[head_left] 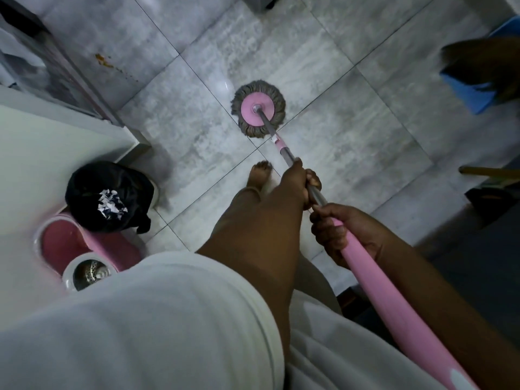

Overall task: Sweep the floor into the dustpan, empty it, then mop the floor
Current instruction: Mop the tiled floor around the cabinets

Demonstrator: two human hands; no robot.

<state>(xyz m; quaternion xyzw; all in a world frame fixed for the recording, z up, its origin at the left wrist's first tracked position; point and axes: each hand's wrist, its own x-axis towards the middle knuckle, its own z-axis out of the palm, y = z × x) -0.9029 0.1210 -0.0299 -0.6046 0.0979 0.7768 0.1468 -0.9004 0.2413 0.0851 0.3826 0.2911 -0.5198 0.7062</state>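
Far left, we note a pink spin-mop bucket (pixel 84 249) beside a black-lined bin (pixel 109 197). Centre: round spin mop (pixel 259 109), pink disc ringed by grey strands, flat on the grey tile floor (pixel 337 130). Left hand (pixel 295 187) grips its grey shaft; right hand (pixel 346 235) is wrapped around the pink handle.

left hand (pixel 292 184) ahead in closed grip; right hand (pixel 343 235) behind, closed grip; arms extended

Dim indoor light, small glare spot on the grey tiled floor (pixel 225 85) left of centre, dark vignetted corners, wide-angle bending at edges, near white sleeve (pixel 135 327) soft and blurred
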